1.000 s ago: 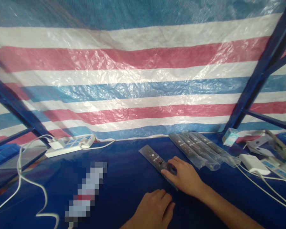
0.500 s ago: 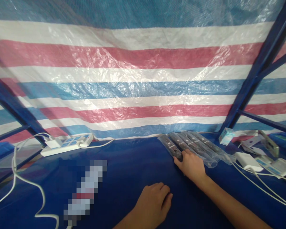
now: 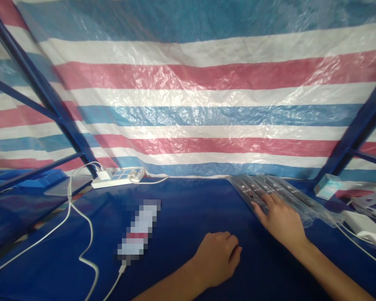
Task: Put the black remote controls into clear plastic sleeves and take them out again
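Head view: at the far left, white cables (image 3: 70,190) hang in loose loops beside the white power strip (image 3: 117,179); a sleeve or elbow catching one could tug the plug sideways. Nearer, still on the left, a pixelated slab (image 3: 139,228) lies on the blue table (image 3: 188,209) with a cable at its near end, so a pull on that cord could drag it round; what it is, I cannot tell. Near the middle, the left hand (image 3: 217,257) is low over the table, knuckles up and fingers curled inward; nothing shows in it, but its underside is hidden, so I cannot tell how tightly it is closed. To the right, the right hand (image 3: 283,219) lies over the bagged remotes (image 3: 288,193), thumb apart and fingers spread rather than wrapped around one. These lie side by side on the far right part of the table, slanting, their clear sleeves crowded together. Slick plastic could let one slide under uneven pressure, and touching sleeves could carry a neighbour out of line. Farther right, the row's loose plastic ends come close to a white adapter (image 3: 362,223) and its wires, which might snag them; the small box (image 3: 327,187) beyond could be knocked if the row were pushed that way.
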Demonstrator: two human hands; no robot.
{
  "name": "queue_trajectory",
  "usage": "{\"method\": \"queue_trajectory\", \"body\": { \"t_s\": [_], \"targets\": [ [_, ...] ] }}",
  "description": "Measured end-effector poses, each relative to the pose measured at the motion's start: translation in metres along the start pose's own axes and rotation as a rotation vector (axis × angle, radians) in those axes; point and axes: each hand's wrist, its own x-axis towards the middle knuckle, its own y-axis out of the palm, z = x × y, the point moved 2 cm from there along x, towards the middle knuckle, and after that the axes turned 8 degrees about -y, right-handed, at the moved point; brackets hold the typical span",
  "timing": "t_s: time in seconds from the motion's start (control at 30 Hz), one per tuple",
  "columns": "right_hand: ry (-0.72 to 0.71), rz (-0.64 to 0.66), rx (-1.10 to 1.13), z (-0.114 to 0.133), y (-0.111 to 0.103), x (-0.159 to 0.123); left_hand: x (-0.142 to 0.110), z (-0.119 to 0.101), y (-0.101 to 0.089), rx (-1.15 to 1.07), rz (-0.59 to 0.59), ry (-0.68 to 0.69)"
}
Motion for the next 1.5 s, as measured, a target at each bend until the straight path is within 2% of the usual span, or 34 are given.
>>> {"method": "queue_trajectory", "body": {
  "t_s": [0.2,0.4,0.57,0.93,1.13,1.3,1.5],
  "targets": [
    [0.025,0.112,0.142,-0.008,0.006,0.000,0.001,0.002,0.001,0.002,-0.010,0.004],
    [0.039,0.083,0.220,-0.007,0.005,0.001,0.002,0.003,-0.002,0.018,0.000,-0.005],
    [0.048,0.126,0.242,-0.007,0.010,0.001,0.003,0.003,-0.006,0.029,0.015,-0.013],
    [0.015,0.085,0.376,-0.010,0.022,0.000,0.003,0.007,0.002,0.041,-0.049,0.031],
    [0.080,0.089,0.337,-0.012,0.017,0.000,0.003,0.003,-0.003,0.068,-0.044,0.032],
    [0.117,0.069,0.347,-0.018,0.011,0.002,0.003,0.002,-0.001,0.082,-0.053,0.053],
    [0.109,-0.026,0.333,-0.025,0.006,0.002,0.003,-0.001,0.004,0.083,-0.062,0.081]
  ]
}}
